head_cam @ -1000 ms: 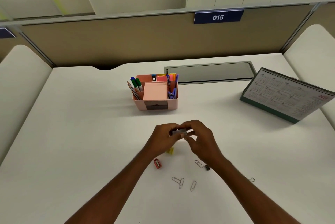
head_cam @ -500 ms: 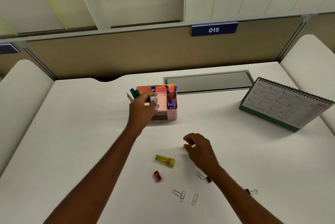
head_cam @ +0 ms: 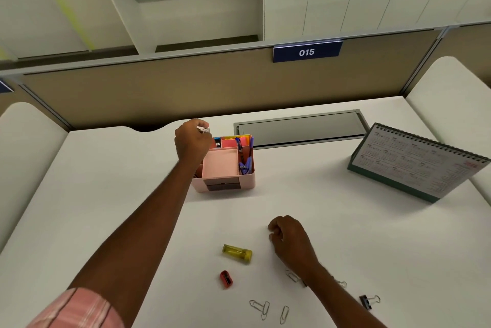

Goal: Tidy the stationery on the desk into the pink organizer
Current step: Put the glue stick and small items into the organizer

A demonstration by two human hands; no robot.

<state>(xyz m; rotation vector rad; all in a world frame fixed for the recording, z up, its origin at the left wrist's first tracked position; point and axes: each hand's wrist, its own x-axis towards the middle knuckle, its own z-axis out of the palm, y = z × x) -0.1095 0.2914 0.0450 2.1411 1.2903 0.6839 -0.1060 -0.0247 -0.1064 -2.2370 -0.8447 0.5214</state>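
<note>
Holding a small silver thing [head_cam: 204, 130], the left hand [head_cam: 192, 141] pinches it in its fingertips, up over the back left corner of the pink organizer [head_cam: 225, 168]. I cannot tell which way the little thing points; it is too small and half hidden. The organizer sits near the back middle of the white worktop [head_cam: 106, 194], its long side running left to right. The right hand [head_cam: 289, 240] rests on the worktop, curled shut with nothing seen in it. If the fingers let go too soon, the thing might drop behind the box or land in the wrong slot. The left arm might also bump the pens [head_cam: 244, 147] standing inside. A yellow tube [head_cam: 237, 253] lies left to right, tipped a bit. A red sharpener [head_cam: 226, 279], paper clips [head_cam: 261, 308] and a black binder clip [head_cam: 368, 301] wait nearby.
</note>
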